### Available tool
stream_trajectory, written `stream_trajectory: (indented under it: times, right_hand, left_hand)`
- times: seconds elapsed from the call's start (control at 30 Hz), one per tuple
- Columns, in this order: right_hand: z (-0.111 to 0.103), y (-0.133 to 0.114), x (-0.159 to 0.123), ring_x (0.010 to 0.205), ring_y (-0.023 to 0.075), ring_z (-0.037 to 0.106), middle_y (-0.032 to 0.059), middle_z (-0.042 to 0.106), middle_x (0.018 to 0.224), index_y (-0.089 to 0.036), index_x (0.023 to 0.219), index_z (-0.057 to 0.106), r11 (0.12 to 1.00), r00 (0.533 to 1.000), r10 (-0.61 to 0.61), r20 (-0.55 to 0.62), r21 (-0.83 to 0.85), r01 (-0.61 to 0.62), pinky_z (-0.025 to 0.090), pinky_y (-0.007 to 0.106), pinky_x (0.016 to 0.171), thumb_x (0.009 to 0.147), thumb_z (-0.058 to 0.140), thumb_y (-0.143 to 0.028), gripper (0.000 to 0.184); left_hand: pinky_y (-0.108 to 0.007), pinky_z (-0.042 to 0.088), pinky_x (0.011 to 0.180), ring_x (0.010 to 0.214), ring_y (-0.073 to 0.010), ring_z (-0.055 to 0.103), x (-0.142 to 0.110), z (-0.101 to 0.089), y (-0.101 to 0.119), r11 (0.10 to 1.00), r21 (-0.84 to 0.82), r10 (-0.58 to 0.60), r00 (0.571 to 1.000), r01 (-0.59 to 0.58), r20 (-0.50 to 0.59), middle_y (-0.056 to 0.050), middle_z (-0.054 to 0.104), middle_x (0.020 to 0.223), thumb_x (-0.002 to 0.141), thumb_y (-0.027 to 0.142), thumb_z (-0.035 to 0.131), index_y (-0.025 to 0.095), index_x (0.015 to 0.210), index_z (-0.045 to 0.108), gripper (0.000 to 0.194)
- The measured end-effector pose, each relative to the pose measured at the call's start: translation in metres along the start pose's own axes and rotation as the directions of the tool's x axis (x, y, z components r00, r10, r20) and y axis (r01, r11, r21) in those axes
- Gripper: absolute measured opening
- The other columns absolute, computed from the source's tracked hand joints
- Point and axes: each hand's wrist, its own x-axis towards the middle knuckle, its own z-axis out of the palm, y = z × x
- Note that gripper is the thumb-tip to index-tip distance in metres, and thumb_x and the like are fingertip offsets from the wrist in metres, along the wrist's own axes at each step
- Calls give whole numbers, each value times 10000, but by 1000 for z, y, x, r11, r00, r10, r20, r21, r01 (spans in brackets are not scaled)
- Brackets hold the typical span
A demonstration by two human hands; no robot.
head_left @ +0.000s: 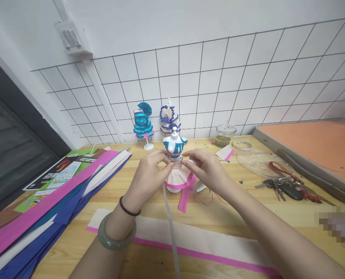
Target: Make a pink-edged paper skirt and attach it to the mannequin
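Note:
A small white mannequin [174,136] stands upright on the table, wearing a blue-and-white top. Around its waist is a gathered cream paper skirt [178,176] with a pink hem. My left hand [151,166] pinches at the waist from the left side, thumb and fingers closed on the skirt's upper edge. From the right, my right hand [205,166] pinches the same edge. A pink paper strip [186,195] hangs below the skirt. A narrow pale ribbon [170,228] runs from near my left hand to the front edge. My fingertips partly hide the waist.
A long cream strip with pink border [195,236] lies in front. Folded coloured papers [73,193] fill the left. Behind stand a turquoise-dressed mannequin [143,124] and a blue-and-cream one [168,116]. A glass jar [226,133], keys [285,188] and an orange-topped board [311,147] are right.

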Motion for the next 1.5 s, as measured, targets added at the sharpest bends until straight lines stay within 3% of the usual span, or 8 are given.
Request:
stream_trajectory:
  times: [0.37,0.63,0.93,1.1,1.23,1.5]
  right_hand:
    - [-8,-1,1,603,127,505,12,532,669,-181,980,668,999,996,-47,76,11,46,383,248,559,861,510,-269,216]
    - [-9,-1,1,591,122,504,12,539,661,-177,952,673,998,996,-64,57,3,64,383,241,548,859,514,-274,208]
    - [-12,-3,2,572,114,487,9,542,651,-163,944,680,999,996,-39,79,19,38,377,241,538,854,516,-249,206]
    - [-16,-10,1,572,114,493,3,524,638,-174,928,684,998,993,-63,103,10,62,378,240,539,861,508,-251,204]
    - [-20,-16,0,606,120,507,12,533,653,-172,912,685,995,985,-98,139,0,99,379,242,555,868,505,-248,201]
    - [-24,-21,-2,637,117,526,25,565,698,-168,923,685,996,977,-88,194,51,79,389,236,574,875,505,-264,210]
  left_hand:
    - [-278,456,750,839,-148,604,1,-3,0,999,-20,39,998,-38,53,3,656,872,758,102,528,197,658,574,146]
    - [-280,460,747,830,-153,613,1,-2,-4,999,-26,40,998,-39,48,1,666,869,755,104,531,200,674,579,134]
    - [-298,464,812,890,-167,618,4,-1,-15,990,-141,10,999,-3,49,-16,676,932,753,149,567,196,701,615,85]
    - [-315,454,832,903,-176,614,4,-8,-15,993,-114,48,994,-37,96,-38,669,946,782,198,562,195,730,612,73]
    - [-330,428,889,1015,-195,578,3,-16,-13,992,-121,55,988,-38,145,-57,634,1085,789,189,550,191,729,603,80]
    - [-292,453,815,908,-166,604,4,-26,-12,986,-156,92,974,-60,206,-39,664,966,780,181,578,170,731,616,63]
